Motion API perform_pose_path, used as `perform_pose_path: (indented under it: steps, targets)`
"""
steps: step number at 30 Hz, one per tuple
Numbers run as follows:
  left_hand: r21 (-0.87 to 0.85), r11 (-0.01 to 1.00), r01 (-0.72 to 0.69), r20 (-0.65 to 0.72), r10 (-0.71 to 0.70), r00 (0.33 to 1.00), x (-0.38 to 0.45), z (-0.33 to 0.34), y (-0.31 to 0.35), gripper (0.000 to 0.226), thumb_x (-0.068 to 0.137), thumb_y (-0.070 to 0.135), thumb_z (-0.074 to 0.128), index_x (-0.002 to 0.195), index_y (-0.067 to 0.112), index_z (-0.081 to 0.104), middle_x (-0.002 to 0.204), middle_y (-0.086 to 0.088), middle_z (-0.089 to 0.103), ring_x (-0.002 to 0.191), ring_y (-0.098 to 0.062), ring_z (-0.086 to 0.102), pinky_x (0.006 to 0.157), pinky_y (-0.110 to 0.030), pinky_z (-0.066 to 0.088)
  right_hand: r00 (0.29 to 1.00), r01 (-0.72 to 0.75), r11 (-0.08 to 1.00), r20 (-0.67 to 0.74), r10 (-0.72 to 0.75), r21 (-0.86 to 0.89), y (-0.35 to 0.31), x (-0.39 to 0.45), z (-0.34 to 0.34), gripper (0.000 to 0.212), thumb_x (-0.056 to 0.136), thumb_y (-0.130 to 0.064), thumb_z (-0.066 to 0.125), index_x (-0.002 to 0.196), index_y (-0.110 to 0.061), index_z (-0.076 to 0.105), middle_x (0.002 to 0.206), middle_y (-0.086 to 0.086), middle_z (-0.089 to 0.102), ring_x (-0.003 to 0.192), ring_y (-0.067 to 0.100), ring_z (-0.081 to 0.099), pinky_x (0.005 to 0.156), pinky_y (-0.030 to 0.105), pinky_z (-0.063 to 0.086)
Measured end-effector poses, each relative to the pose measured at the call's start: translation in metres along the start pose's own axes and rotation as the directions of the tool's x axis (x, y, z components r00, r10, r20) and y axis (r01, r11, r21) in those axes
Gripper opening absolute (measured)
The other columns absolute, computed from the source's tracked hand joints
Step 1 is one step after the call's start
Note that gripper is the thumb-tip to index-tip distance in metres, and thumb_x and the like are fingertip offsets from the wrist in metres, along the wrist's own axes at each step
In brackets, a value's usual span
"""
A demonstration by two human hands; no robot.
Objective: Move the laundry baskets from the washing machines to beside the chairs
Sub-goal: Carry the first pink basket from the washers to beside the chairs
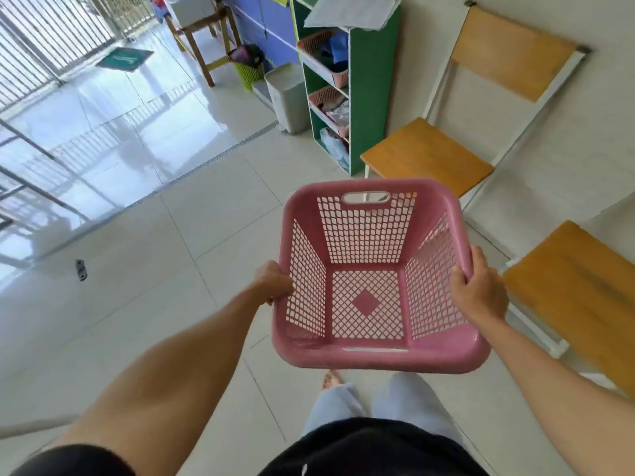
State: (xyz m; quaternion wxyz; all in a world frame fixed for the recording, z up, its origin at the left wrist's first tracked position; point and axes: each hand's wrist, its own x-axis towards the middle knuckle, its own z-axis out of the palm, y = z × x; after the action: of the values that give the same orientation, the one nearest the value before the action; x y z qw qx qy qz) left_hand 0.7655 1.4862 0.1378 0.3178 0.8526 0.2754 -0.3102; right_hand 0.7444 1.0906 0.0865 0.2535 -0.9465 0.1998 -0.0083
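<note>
An empty pink laundry basket (372, 357) with perforated walls hangs in the air in front of me, above the tiled floor. My left hand (275, 281) grips its left rim and my right hand (479, 286) grips its right rim. Two wooden chairs with white metal frames stand along the wall on the right: the far chair (426, 156) just beyond the basket, the near chair (577, 286) right beside my right hand. No washing machine is in view.
A green shelf unit (374, 84) holding pink trays stands left of the far chair, with a grey bin (288, 94) and a lime bin (249, 72) beyond it. A wooden table (202, 32) is further back. A small dark object (81, 269) lies on the tiles at left.
</note>
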Motion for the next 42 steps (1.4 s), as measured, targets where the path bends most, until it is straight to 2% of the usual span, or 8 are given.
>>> perform_pose_path:
  steps: [5,10,12,16,20,29,34,42]
  targets:
    - [0.142,0.985,-0.096,-0.056,0.105,0.993,0.06,-0.036,0.028,0.031,0.074,0.012,0.07,0.103,0.006,0.061,0.097,-0.009,0.068,0.083,-0.022,0.069,0.061,-0.031,0.062,0.99,-0.138,0.989,0.029,0.137,0.056,-0.041,0.021,0.019,0.027,0.097,-0.032,0.056,0.114,-0.012,0.052,0.08,0.005,0.062,0.058,0.014,0.059,0.048,0.022,0.042]
    - [0.287,0.942,-0.176,-0.153,0.226,0.962,0.116,-0.058,0.06,0.018,0.077,0.009,0.061,0.092,0.0,0.063,0.083,-0.01,0.062,0.067,-0.02,0.059,0.053,-0.031,0.052,0.968,-0.248,0.962,0.052,0.244,0.11,-0.068,0.052,0.047,0.023,0.096,-0.03,0.057,0.111,-0.012,0.056,0.085,0.006,0.064,0.062,0.013,0.058,0.049,0.021,0.037]
    - [0.336,0.925,-0.179,-0.158,0.243,0.957,0.137,-0.069,0.071,0.014,0.078,0.01,0.062,0.089,0.001,0.061,0.076,-0.006,0.059,0.058,-0.015,0.054,0.046,-0.028,0.047,0.958,-0.284,0.95,0.082,0.276,0.13,-0.08,0.066,0.06,0.024,0.095,-0.03,0.056,0.112,-0.013,0.056,0.087,0.005,0.064,0.064,0.014,0.061,0.051,0.023,0.043]
    - [0.402,0.896,-0.189,-0.114,0.253,0.961,0.181,-0.093,0.086,0.012,0.077,0.008,0.063,0.086,0.001,0.061,0.075,-0.007,0.061,0.055,-0.014,0.055,0.049,-0.034,0.056,0.927,-0.362,0.925,0.147,0.345,0.115,-0.103,0.087,0.086,0.025,0.095,-0.034,0.056,0.113,-0.017,0.055,0.088,0.003,0.065,0.068,0.017,0.066,0.061,0.035,0.06]
    - [0.429,0.867,-0.254,-0.071,0.312,0.947,0.214,-0.104,0.098,0.01,0.08,0.003,0.061,0.089,-0.002,0.06,0.076,-0.007,0.059,0.056,-0.014,0.053,0.043,-0.025,0.046,0.864,-0.47,0.881,0.232,0.447,0.056,-0.119,0.097,0.101,0.027,0.094,-0.036,0.062,0.107,-0.014,0.056,0.086,0.002,0.067,0.066,0.017,0.068,0.061,0.035,0.061]
    - [0.511,0.774,-0.374,0.077,0.393,0.916,0.346,-0.104,0.115,0.014,0.083,0.008,0.059,0.096,0.006,0.054,0.091,-0.008,0.057,0.062,-0.014,0.051,0.045,-0.025,0.041,0.734,-0.629,0.772,0.262,0.627,-0.087,-0.138,0.121,0.162,0.028,0.091,-0.034,0.069,0.101,-0.012,0.056,0.082,0.0,0.065,0.059,0.012,0.063,0.046,0.024,0.048]
    - [0.563,0.68,-0.47,0.201,0.439,0.876,0.431,-0.099,0.123,0.018,0.079,0.016,0.065,0.094,0.011,0.058,0.091,-0.005,0.064,0.07,-0.018,0.061,0.06,-0.037,0.059,0.683,-0.709,0.703,0.2,0.703,-0.052,-0.141,0.129,0.215,0.031,0.087,-0.035,0.072,0.097,-0.011,0.056,0.076,-0.002,0.063,0.06,0.015,0.064,0.048,0.027,0.047]
    - [0.593,0.606,-0.53,0.267,0.474,0.839,0.496,-0.079,0.156,0.022,0.074,0.012,0.067,0.094,0.006,0.059,0.091,-0.01,0.063,0.076,-0.028,0.059,0.059,-0.037,0.049,0.617,-0.786,0.614,0.175,0.768,0.078,-0.147,0.135,0.272,0.034,0.09,-0.03,0.07,0.105,-0.004,0.053,0.087,0.004,0.063,0.055,0.011,0.051,0.043,0.02,0.034]
